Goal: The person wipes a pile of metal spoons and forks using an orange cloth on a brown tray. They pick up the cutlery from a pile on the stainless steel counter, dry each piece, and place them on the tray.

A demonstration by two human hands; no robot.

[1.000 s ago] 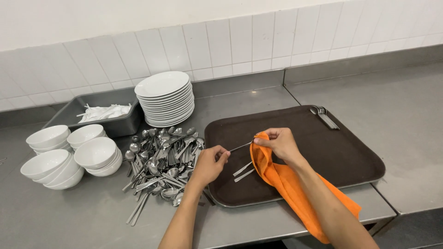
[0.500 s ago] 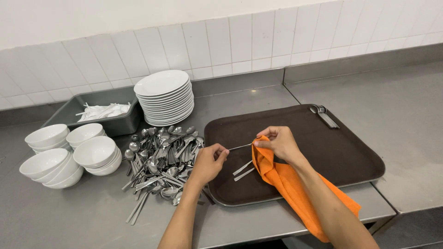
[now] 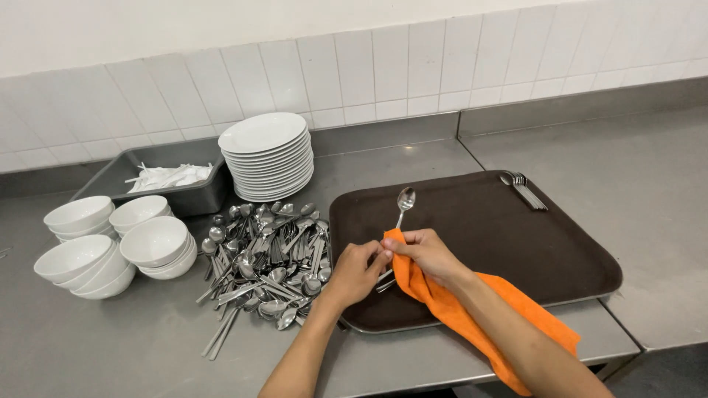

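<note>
Your right hand pinches an orange cloth around a spoon, its bowl pointing far over the brown tray. Your left hand grips the spoon's near end, right of the cutlery pile.

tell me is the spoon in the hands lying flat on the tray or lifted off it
Lifted. The spoon sticks up bowl-first above the brown tray, its handle wrapped in the orange cloth held by the right hand, with the left hand alongside.

Bright, even overhead light; soft shadows — sharp, slight edge distortion
</note>
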